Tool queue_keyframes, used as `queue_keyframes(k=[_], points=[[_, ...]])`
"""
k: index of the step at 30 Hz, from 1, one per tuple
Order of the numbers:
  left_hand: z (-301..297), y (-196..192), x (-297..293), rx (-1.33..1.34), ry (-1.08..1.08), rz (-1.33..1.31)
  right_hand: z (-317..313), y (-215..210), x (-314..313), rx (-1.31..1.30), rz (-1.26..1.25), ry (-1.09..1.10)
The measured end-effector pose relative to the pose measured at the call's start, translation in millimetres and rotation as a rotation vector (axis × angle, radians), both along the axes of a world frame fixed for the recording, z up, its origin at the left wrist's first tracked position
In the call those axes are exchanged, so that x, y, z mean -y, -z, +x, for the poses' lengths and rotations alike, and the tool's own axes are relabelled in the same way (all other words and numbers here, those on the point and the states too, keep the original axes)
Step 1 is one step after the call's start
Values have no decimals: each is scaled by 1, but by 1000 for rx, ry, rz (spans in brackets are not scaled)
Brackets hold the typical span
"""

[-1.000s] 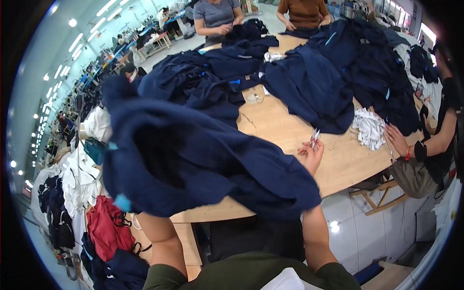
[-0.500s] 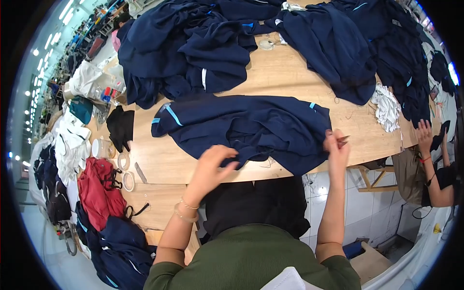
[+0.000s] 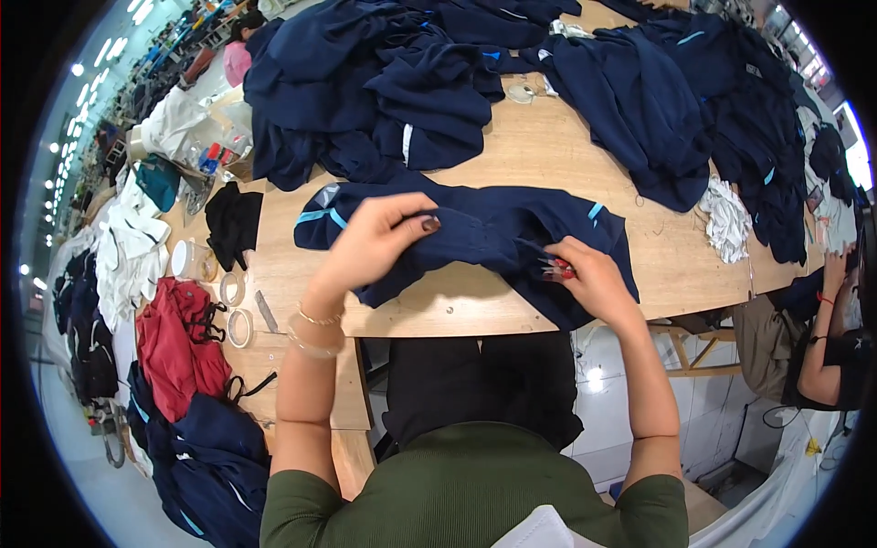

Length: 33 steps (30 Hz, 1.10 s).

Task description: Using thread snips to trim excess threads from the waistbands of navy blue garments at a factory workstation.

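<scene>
Watching through the head view, my only view, I find a navy garment (image 3: 466, 239) on the wooden table (image 3: 411, 312), directly in front of the wearer, lying crosswise and partly bunched, with light-blue strips near both ends. The left hand (image 3: 376, 239) is over its left part, thumb and forefinger close together at the cloth; I cannot tell whether they pinch it. The right hand (image 3: 583, 274) is curled around small metal snips (image 3: 551, 272), fingers pressed together, just at the fabric's right part.

As for progress, I judge this piece to be mid-handling: it is laid out and both hands are at it, but it is not yet set aside. I cannot make out any finished detail on it. Similar navy cloth lies in a heap (image 3: 320, 78) beyond, to the left, and another navy piece (image 3: 630, 119) lies to the right, near a white bundle (image 3: 726, 219). Which of those are done and which remain, I can't tell from here. Tape rolls (image 3: 240, 344) sit at the wearer's left.
</scene>
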<state>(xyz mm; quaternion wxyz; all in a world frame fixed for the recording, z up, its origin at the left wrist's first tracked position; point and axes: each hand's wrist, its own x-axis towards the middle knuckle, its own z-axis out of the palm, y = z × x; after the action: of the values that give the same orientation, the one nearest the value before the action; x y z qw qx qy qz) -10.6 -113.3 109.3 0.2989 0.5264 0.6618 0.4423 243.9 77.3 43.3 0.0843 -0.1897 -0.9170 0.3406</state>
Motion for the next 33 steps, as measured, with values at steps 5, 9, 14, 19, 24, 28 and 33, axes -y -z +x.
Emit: queue_keyframes(k=[5, 9, 14, 19, 24, 28, 33], points=[[-44, -42, 19, -106, -9, -108, 19, -47, -56, -13, 48, 139], [-55, -56, 28, 53, -64, -79, 14, -99, -74, -115, -32, 88], [-45, -85, 27, -84, 110, -77, 12, -142, -99, -277, 93, -235], [-7, -55, 55, -864, 141, -476, 21, -166, -90, -273, 750, -58], [12, -31, 72, -959, -101, -507, 30, -119, -43, -10, 936, -68], [26, -25, 73, -884, -61, -612, 38, -92, -29, 35, 920, -59], [29, -7, 72, -822, -114, -490, 39, -68, -19, 28, 833, -51]])
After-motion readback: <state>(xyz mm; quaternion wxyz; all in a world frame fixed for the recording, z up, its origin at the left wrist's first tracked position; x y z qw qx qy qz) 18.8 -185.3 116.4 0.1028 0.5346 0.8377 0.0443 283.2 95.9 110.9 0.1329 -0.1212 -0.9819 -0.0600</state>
